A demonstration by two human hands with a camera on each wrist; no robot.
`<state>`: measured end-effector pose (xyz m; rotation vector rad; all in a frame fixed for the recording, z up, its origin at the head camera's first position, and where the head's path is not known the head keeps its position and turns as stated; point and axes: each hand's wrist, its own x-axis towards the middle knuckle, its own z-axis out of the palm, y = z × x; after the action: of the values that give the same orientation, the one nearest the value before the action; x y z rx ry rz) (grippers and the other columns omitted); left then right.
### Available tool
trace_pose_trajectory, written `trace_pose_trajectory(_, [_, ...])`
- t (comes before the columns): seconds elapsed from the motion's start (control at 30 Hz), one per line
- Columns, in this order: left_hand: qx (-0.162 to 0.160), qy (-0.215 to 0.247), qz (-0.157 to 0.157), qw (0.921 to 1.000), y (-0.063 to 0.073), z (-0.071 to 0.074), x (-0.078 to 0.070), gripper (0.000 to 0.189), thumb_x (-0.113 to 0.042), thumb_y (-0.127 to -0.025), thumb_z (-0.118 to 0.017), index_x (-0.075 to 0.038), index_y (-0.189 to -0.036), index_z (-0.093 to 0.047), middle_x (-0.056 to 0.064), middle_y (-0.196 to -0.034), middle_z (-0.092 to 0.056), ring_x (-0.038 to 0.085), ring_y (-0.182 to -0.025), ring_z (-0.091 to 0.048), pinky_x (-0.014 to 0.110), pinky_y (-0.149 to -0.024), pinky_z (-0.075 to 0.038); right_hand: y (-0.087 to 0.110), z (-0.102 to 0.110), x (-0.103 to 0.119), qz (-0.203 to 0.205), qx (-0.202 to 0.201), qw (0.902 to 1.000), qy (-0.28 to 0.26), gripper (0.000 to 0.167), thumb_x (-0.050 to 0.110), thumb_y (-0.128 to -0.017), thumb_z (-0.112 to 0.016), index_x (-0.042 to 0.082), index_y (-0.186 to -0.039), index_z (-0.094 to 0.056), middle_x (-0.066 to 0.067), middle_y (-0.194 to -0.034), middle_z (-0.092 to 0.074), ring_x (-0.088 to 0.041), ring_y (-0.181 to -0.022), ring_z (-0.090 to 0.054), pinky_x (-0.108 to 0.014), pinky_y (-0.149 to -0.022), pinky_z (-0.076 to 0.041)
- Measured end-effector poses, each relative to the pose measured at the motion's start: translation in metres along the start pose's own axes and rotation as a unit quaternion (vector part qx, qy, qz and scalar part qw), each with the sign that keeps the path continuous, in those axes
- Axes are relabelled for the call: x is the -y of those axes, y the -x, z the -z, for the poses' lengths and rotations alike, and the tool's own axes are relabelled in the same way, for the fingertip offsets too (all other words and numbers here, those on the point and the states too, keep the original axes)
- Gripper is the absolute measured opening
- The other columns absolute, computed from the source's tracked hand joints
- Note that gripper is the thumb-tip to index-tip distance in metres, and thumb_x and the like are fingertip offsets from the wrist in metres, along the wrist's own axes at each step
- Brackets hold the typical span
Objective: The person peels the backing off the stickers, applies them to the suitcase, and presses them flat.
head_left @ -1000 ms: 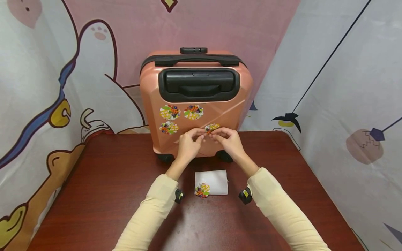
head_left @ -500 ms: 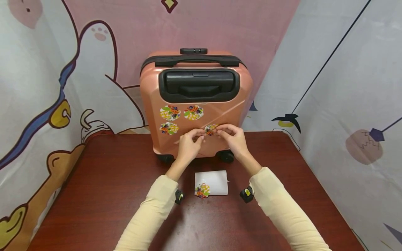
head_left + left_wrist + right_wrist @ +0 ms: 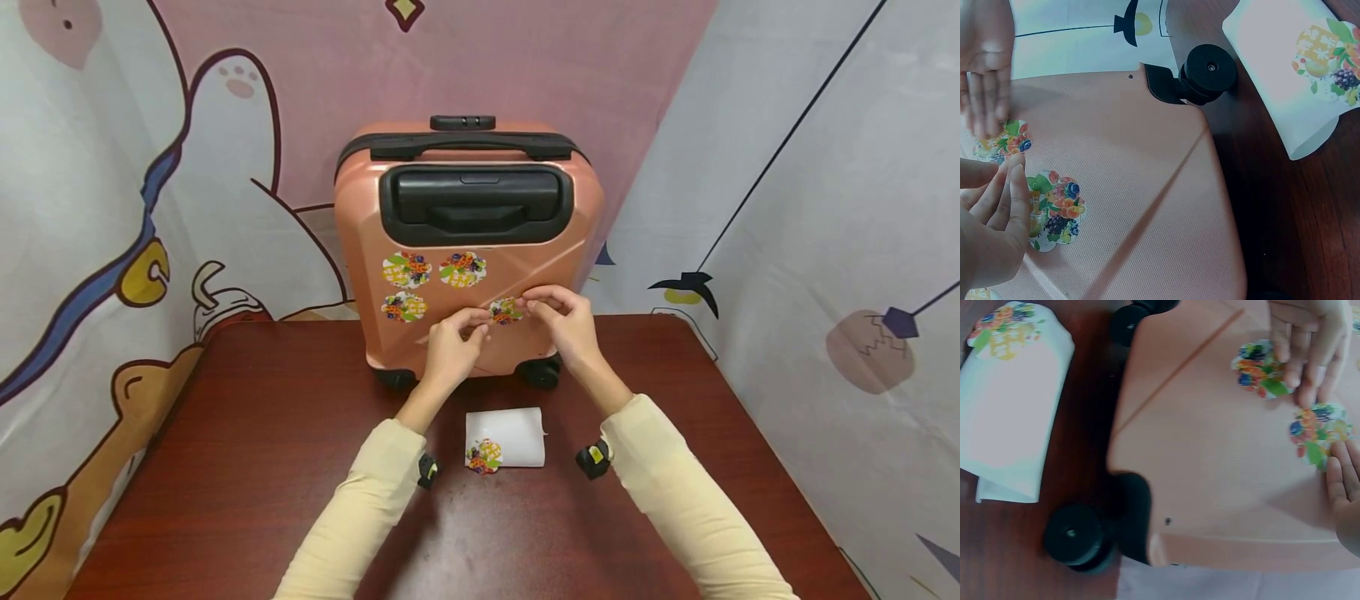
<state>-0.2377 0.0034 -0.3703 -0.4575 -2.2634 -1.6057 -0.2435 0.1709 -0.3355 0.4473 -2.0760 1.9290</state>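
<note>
A peach suitcase (image 3: 442,346) stands upright, with a round fruit-print sticker (image 3: 506,311) low on its face. My left hand (image 3: 453,346) touches the sticker's left edge with its fingertips. At the opposite edge, the fingertips of my right hand (image 3: 568,329) rest on the sticker. Seen from the left wrist, the right hand's fingers (image 3: 988,103) are straight over the sticker (image 3: 1019,131), which lies against the shell. Three similar stickers are on the suitcase: two in an upper row (image 3: 406,269) and one (image 3: 403,306) below on the left.
On the brown table (image 3: 247,467), in front of the suitcase, lies a white backing sheet (image 3: 521,433) with a curled edge and another fruit sticker (image 3: 482,456) at its corner. Black wheels (image 3: 542,372) stick out at the suitcase's base. Printed cloth (image 3: 525,67) hangs behind.
My right hand has shifted right and slightly up across the sticker, uncovering more of it; the sticker lies flatter. My left hand has stayed in place.
</note>
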Motion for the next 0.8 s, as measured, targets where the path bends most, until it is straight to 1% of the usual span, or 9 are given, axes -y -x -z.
trace_pose_trajectory(0.07, [0.000,0.001,-0.001,1.0000,0.000,0.000,0.000,0.015,0.000,-0.086,-0.059,0.001,-0.100,-0.066,0.011,-0.091,-0.068,0.019,-0.074,-0.065,0.026,-0.063,-0.051,-0.001,0.000,0.003,0.013,-0.003,0.9999,-0.010,0.014,-0.004,-0.086,-0.056,-0.016,-0.093,-0.061,-0.029,-0.088,-0.063,-0.025,-0.078,-0.065,-0.036,-0.074,-0.051])
trace_pose_trajectory(0.13, [0.000,0.001,-0.001,1.0000,0.000,0.000,0.000,0.015,0.000,-0.087,-0.059,0.000,-0.100,-0.066,0.011,-0.091,-0.068,0.019,-0.074,-0.065,0.026,-0.063,-0.051,-0.001,0.000,0.003,0.014,-0.005,0.9998,-0.013,0.015,-0.004,-0.086,-0.056,-0.016,-0.093,-0.061,-0.030,-0.089,-0.063,-0.025,-0.078,-0.065,-0.035,-0.075,-0.051])
trace_pose_trajectory(0.27, [0.001,0.003,-0.001,1.0000,0.000,0.000,0.001,0.015,0.000,-0.087,-0.059,0.001,-0.100,-0.066,0.011,-0.091,-0.068,0.019,-0.075,-0.065,0.027,-0.064,-0.051,0.004,0.002,-0.008,-0.013,-0.007,0.9999,-0.004,0.015,-0.004,-0.086,-0.057,-0.016,-0.092,-0.061,-0.032,-0.090,-0.062,-0.028,-0.081,-0.065,-0.036,-0.074,-0.051])
trace_pose_trajectory(0.4, [0.002,0.005,-0.001,1.0000,0.001,-0.001,0.001,0.016,0.000,-0.087,-0.058,0.001,-0.101,-0.065,0.011,-0.092,-0.068,0.019,-0.075,-0.065,0.027,-0.065,-0.051,0.007,0.004,-0.016,-0.040,-0.008,0.9991,0.007,0.016,-0.004,-0.086,-0.057,-0.017,-0.093,-0.061,-0.031,-0.091,-0.062,-0.026,-0.081,-0.066,-0.034,-0.073,-0.051])
trace_pose_trajectory(0.47, [0.002,0.007,0.000,1.0000,0.001,-0.001,0.001,0.016,-0.001,-0.087,-0.058,0.001,-0.101,-0.065,0.011,-0.092,-0.068,0.020,-0.075,-0.065,0.027,-0.064,-0.051,0.007,0.005,-0.017,-0.045,-0.010,0.9989,0.011,0.015,-0.004,-0.086,-0.057,-0.016,-0.093,-0.061,-0.030,-0.090,-0.063,-0.025,-0.079,-0.066,-0.034,-0.072,-0.051])
trace_pose_trajectory(0.57, [0.001,0.012,0.000,0.9999,0.001,-0.001,0.001,0.015,-0.001,-0.088,-0.058,0.001,-0.101,-0.065,0.012,-0.092,-0.068,0.022,-0.075,-0.065,0.028,-0.063,-0.051,0.005,0.006,-0.013,-0.040,-0.015,0.9991,0.007,0.015,-0.003,-0.086,-0.058,-0.016,-0.092,-0.062,-0.028,-0.088,-0.064,-0.025,-0.077,-0.066,-0.035,-0.072,-0.051])
trace_pose_trajectory(0.8, [0.000,0.017,-0.003,0.9999,0.000,-0.001,0.002,0.015,-0.002,-0.088,-0.058,0.002,-0.100,-0.066,0.014,-0.091,-0.068,0.023,-0.074,-0.065,0.027,-0.062,-0.051,-0.002,0.007,0.002,0.001,-0.019,0.9995,-0.023,0.015,-0.004,-0.086,-0.056,-0.018,-0.091,-0.061,-0.020,-0.082,-0.067,-0.024,-0.075,-0.067,-0.037,-0.073,-0.051])
